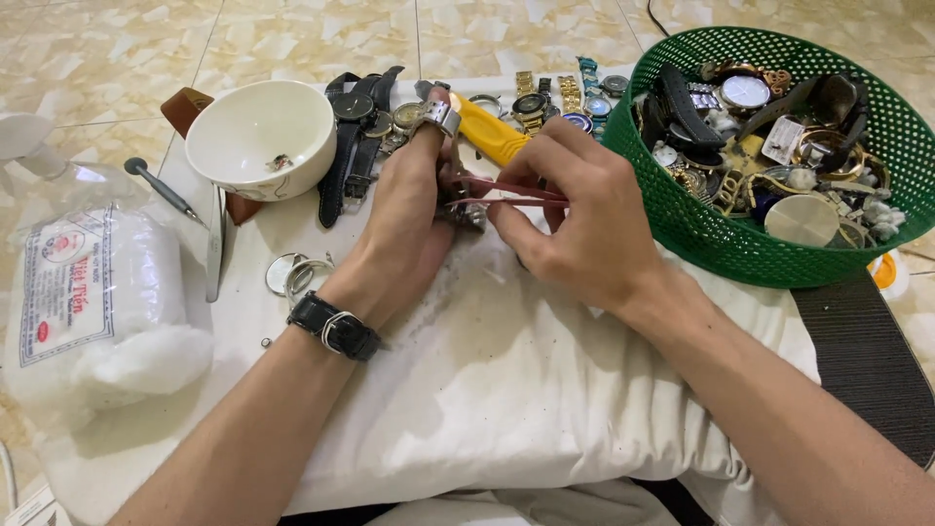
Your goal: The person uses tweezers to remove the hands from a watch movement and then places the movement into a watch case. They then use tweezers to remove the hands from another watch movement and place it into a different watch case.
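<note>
- Left hand [414, 209] grips small metal watch part [466, 212], fingers closed around it.
- Right hand [575, 219] fingers pinch red-handled tweezers [506, 190], tips at part.
- Work mid-way; green basket [701, 229] full of watches.

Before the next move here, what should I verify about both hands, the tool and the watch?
1. Left hand grips watch: ok.
2. Right hand pinches tweezers: ok.
3. Tweezer tips reach the watch: ok.
4. What the tips hold: cannot tell, hidden by fingers.
5. Bowl stands apart from both hands: ok.
6. Basket close beside the right hand: not ok, easily bumped.
</note>
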